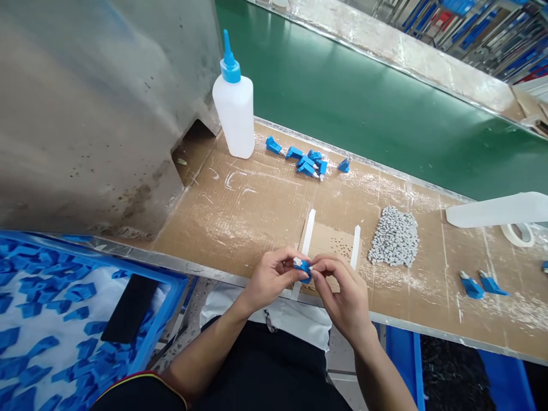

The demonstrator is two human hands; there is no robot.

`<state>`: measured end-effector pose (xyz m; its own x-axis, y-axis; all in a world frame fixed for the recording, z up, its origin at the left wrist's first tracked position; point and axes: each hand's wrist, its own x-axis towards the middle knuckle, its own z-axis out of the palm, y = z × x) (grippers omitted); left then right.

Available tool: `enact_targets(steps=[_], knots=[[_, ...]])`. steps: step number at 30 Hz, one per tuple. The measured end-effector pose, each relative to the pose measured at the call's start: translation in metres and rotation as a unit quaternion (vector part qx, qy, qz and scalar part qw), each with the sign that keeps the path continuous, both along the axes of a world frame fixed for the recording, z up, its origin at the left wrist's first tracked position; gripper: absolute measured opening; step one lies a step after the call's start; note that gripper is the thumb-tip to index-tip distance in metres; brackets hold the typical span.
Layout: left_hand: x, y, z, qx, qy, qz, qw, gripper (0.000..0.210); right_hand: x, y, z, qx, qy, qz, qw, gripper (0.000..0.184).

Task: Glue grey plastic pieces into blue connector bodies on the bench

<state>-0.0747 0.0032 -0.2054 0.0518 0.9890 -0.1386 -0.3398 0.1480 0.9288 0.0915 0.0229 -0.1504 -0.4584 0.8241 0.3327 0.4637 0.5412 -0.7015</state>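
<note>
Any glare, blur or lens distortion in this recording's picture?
Head view: glare streaks the glossy brown cardboard worktop and patches the smooth green surface; head view: the white plastic bottle with blue nozzle leans outward, probably wide-angle stretch; head view: the bare left hand, bare right hand and small blue plastic piece look fairly sharp, the blue-and-metal racks at upper right softer.

At the frame's lower centre, the held piece (305, 273) is showing blue with white ends. The worktop (265, 211) is spreading streaky brown across the middle, the strip (342, 85) above it gleaming green. Toward upper left, the bottle (236, 117) is pairing white with a blue cap (230, 67). Right of centre, pellets (394, 237) are looking speckled grey; at lower left, a slab (131, 308) is showing black among blue parts (81, 291).
</note>
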Motion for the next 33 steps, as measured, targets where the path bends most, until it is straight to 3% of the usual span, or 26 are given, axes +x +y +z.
enact_targets(steps=[19, 24, 28, 33], knots=[[0.003, 0.000, -0.002, 0.020, -0.027, -0.009, 0.999, 0.029, 0.002, 0.002, -0.006, -0.019, -0.004, 0.009, 1.000, 0.013], [0.002, 0.000, -0.005, 0.077, 0.050, -0.006, 0.996, 0.030, 0.007, 0.005, 0.003, -0.033, -0.063, 0.031, 0.997, 0.013], [-0.001, -0.001, -0.005, 0.158, 0.146, -0.017, 0.976, 0.029, 0.012, 0.008, 0.007, -0.051, -0.097, 0.057, 0.992, 0.016], [-0.001, -0.004, -0.007, 0.162, 0.135, 0.006, 0.977, 0.025, 0.015, 0.004, -0.004, -0.067, -0.005, 0.031, 0.997, 0.009]])
